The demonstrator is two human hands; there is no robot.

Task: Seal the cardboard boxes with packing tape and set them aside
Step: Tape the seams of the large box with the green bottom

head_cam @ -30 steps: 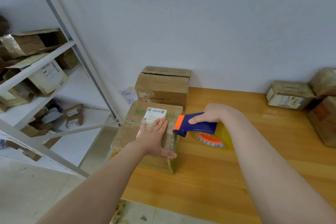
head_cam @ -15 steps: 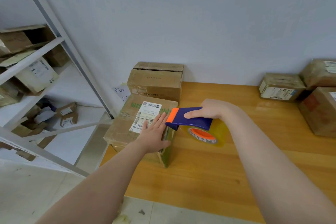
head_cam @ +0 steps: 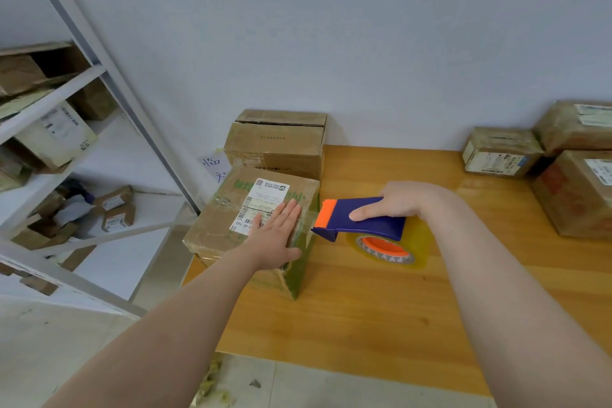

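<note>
A cardboard box (head_cam: 225, 215) with a white shipping label sits at the left end of the wooden table (head_cam: 364, 308). My left hand (head_cam: 275, 235) presses flat on the box's top near its right edge, fingers straight. My right hand (head_cam: 400, 202) grips a blue tape dispenser (head_cam: 361, 222) with an orange blade guard and a roll of clear tape. The dispenser's orange tip is at the box's right top edge.
A second cardboard box (head_cam: 278, 146) stands behind the first against the wall. Three more boxes (head_cam: 503, 152) are stacked at the table's right end. A metal shelf rack (head_cam: 66, 156) holding several boxes stands to the left. The floor lies below the table's front edge.
My left hand has slid a little toward the box's right edge. The dispenser stays at that edge in my right hand. The camera shifted slightly.
</note>
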